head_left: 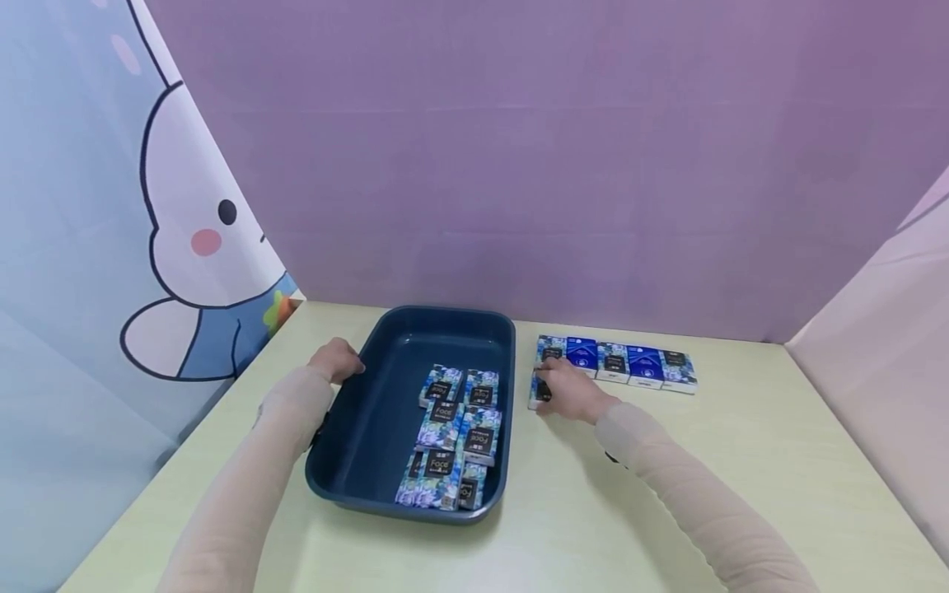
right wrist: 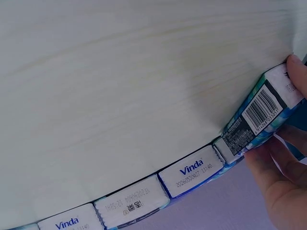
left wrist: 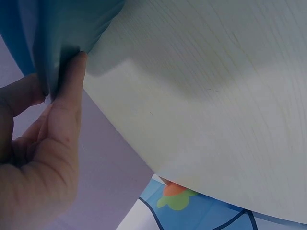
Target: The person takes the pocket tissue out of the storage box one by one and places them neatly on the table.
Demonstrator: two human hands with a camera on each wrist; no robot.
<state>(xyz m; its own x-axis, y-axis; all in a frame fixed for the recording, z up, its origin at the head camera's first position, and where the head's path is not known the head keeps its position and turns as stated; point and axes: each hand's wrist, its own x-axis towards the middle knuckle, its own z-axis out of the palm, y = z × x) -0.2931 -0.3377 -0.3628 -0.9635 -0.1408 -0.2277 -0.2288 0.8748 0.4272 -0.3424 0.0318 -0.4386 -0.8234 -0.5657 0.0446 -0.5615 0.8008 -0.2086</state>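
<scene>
At the left side of a dark blue plastic bin (head_left: 356,486), my left hand (head_left: 337,360) pinches the rim between thumb and fingers (left wrist: 72,91). Several tissue packs (head_left: 440,424) with blue floral wrappers and black labels lie in the bin's right half, some overlapping. To the right of the bin, my right hand (head_left: 569,390) holds a floral tissue pack (right wrist: 263,112) by its edges, thumb at one end and fingers at the other. That pack sits at the left end of a row of tissue packs (head_left: 613,362), in front of the leftmost one. The hand partly covers it.
The row alternates floral and plain blue packs (head_left: 646,366) along the back of the pale table (head_left: 741,494). A purple backdrop (head_left: 556,165) rises behind the table. A cartoon-printed cloth (head_left: 200,189) hangs at the left and a pale cloth (head_left: 882,329) at the right.
</scene>
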